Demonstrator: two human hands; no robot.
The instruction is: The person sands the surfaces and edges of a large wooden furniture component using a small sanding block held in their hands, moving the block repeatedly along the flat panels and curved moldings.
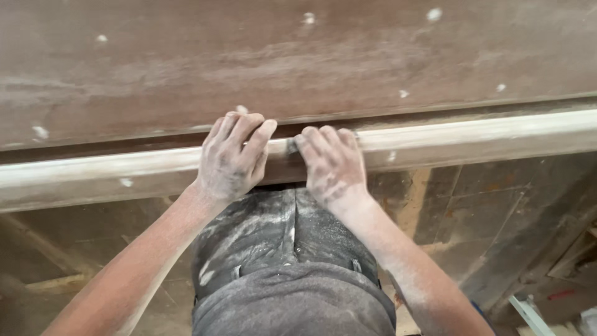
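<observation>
Nearest, dusty grey trousers stand against the bench. Just above, the left hand and right hand lie side by side, fingers curled over the pale rounded moulding edge; something small and grey sits between them. Beyond spreads the brown board, flecked white.

Both dust-coated hands, left hand and right hand, crowd the pale rounded wooden moulding edge mid-span. Moulding runs unobstructed to either side. Broad brown dusty wooden panel open beyond.
</observation>
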